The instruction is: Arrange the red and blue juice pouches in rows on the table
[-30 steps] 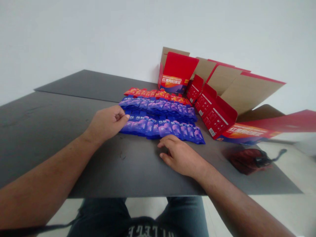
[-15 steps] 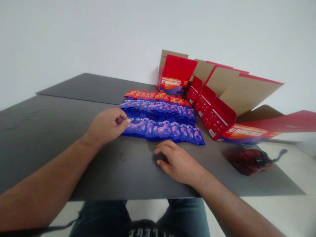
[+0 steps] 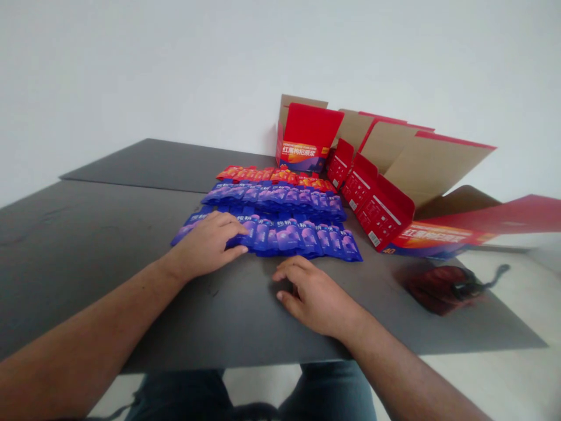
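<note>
Left hand (image 3: 205, 245) has been lowered from its pinched pose onto the front row of glossy blue-purple foil pouches (image 3: 289, 238), and a tilted blue pouch (image 3: 188, 226) now pokes out past that hand's left side. Hand is open and pressed flat, fingers spread over the pouches, no grip seen; whether anything is trapped under the palm cannot be told. Row's long axis runs left to right across the dark grey table top (image 3: 87, 251) and extends mostly to the right of the left hand, which lies on it and is the nearer hand. Right Hand (image 3: 316, 296) is rested on the table just in front of the row, fingers loosely curled, nothing seen held, pouches not touched. Beyond both hands, a second blue pouch row (image 3: 272, 196) and a row of red-orange sachets (image 3: 272, 173) are laid parallel. Further right of the right hand, opened red-and-kraft cardboard cartons (image 3: 377, 204) lean toward the white wall (image 3: 131, 76), and a dark red fabric bag with a black strap (image 3: 442, 288) lies by the table's edge.
</note>
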{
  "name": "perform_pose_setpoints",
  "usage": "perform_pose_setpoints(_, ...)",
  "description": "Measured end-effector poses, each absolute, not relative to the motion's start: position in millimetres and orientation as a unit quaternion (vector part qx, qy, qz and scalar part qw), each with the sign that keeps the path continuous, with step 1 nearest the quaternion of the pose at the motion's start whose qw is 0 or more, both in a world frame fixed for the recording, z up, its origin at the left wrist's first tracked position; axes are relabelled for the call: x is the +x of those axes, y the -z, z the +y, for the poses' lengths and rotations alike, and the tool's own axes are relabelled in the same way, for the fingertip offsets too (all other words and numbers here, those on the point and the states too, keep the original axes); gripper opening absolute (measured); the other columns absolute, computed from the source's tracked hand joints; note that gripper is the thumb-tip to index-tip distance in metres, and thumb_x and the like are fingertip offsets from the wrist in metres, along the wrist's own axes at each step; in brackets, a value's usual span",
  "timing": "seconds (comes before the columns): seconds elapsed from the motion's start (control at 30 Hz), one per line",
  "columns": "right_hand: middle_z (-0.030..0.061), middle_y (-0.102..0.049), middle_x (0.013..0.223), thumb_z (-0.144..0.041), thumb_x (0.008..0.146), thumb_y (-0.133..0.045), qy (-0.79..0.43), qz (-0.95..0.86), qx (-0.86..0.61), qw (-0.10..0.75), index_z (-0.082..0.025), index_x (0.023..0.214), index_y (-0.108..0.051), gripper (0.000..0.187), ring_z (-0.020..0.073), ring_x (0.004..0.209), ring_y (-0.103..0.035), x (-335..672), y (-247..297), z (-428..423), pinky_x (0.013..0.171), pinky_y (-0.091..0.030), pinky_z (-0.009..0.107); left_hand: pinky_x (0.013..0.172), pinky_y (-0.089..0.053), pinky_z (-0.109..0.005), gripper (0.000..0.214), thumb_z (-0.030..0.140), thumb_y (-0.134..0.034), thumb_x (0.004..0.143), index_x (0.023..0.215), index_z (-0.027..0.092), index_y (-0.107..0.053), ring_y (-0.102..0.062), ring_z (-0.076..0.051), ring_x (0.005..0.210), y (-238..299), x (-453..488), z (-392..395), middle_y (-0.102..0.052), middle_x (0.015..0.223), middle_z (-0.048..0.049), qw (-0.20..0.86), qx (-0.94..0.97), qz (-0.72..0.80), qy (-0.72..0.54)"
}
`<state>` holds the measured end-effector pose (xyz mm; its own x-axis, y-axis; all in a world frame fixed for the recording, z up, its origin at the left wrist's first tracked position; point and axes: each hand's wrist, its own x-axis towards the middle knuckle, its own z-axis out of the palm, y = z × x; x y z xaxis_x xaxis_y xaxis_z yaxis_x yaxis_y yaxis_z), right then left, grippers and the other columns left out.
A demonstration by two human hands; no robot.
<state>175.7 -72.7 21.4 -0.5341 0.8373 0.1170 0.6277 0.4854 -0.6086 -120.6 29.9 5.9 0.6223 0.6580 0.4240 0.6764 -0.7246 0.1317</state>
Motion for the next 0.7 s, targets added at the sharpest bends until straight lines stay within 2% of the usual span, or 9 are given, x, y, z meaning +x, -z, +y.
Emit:
perform_pose_setpoints(0.27,0.0105,-0.071,0.124,-0.008,0.091,-0.073,-0.262,-0.824,-0.441,0.239,-0.017,0.119,-0.073,0.029,0.0229,0.111,-0.071,179,-18,-75,0.099,-0.060,0.039,0.110,-0.051,-0.048,0.040,0.051,-0.058,0.102,0.116,0.020,-0.079,-0.069,-0.032,0.116,-13,-124,28,-0.079,0.118,-0.0125,0.000,-0.871,-0.416,0.260)
perform_pose_setpoints(0.4,0.0106,-0.072,0.126,-0.009,0.092,-0.073,-0.265,-0.817,-0.438,0.267,-0.017,0.121,-0.072,0.031,0.0205,0.104,-0.071,187,-19,-91,0.090,-0.062,0.035,0.110,-0.052,-0.047,0.046,0.053,-0.053,0.101,0.114,0.017,-0.078,-0.070,-0.032,0.115,-21,-133,30,-0.079,0.116,-0.0139,-0.005,-0.834,-0.485,0.263)
perform_pose_setpoints(0.5,0.0104,-0.071,0.131,-0.012,0.095,-0.071,-0.247,-0.806,-0.449,0.297,-0.020,0.127,-0.071,0.033,0.0184,0.100,-0.072,208,-18,-108,0.082,-0.063,0.032,0.109,-0.053,-0.050,0.051,0.055,-0.048,0.101,0.114,0.016,-0.078,-0.070,-0.034,0.116,-26,-138,32,-0.078,0.117,-0.0152,-0.007,-0.806,-0.539,0.247)
perform_pose_setpoints(0.6,0.0109,-0.073,0.127,-0.017,0.100,-0.067,-0.125,-0.796,-0.491,0.330,-0.021,0.129,-0.070,0.029,0.0218,0.108,-0.072,251,-14,-123,0.088,-0.063,0.036,0.107,-0.054,-0.053,0.055,0.057,-0.043,0.100,0.115,0.017,-0.078,-0.070,-0.036,0.117,-27,-139,32,-0.077,0.118,-0.0155,-0.001,-0.785,-0.568,0.247)
perform_pose_setpoints(0.7,0.0133,-0.076,0.121,-0.028,0.103,-0.067,0.127,-0.741,-0.568,0.335,-0.021,0.124,-0.074,0.023,0.0308,0.115,-0.070,313,-9,-130,0.102,-0.058,0.053,0.109,-0.053,-0.051,0.056,0.058,-0.042,0.099,0.115,0.017,-0.078,-0.070,-0.035,0.118,-30,-136,29,-0.078,0.119,-0.0154,0.000,-0.781,-0.573,0.248)
